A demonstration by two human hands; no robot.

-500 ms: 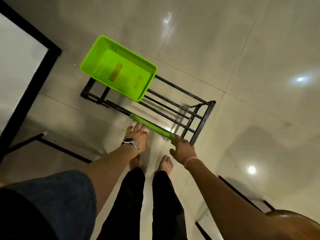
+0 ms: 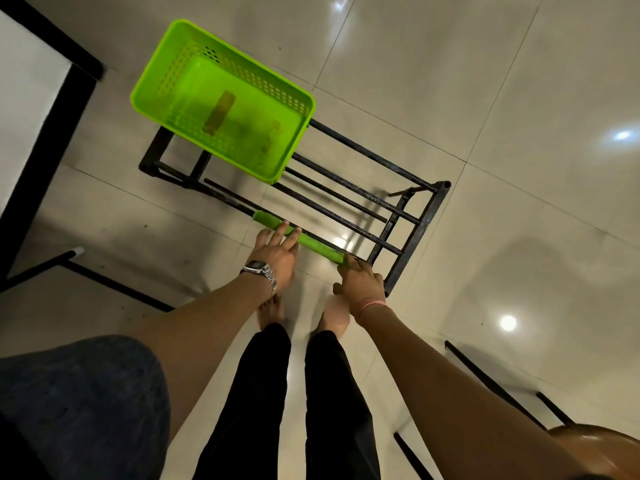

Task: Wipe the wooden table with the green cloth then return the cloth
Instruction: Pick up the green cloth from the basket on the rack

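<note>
The green cloth (image 2: 313,244) hangs folded over the front bar of a black metal rack (image 2: 415,230), seen edge-on as a narrow green strip. My left hand (image 2: 277,252), with a wristwatch, rests on the cloth's left part with fingers spread over it. My right hand (image 2: 360,280) pinches the cloth's right end at the bar. The wooden table is out of view except a brown curved edge (image 2: 602,448) at the bottom right.
A bright green plastic basket (image 2: 291,95) sits on the rack's left end. A black-framed table (image 2: 52,109) stands at the left, with thin black legs (image 2: 114,285) on the floor. My bare feet (image 2: 273,311) stand on glossy tiles just in front of the rack.
My left hand has opened and spread its fingers over the cloth. The view has moved closer to the rack. The cloth stays on the bar.
</note>
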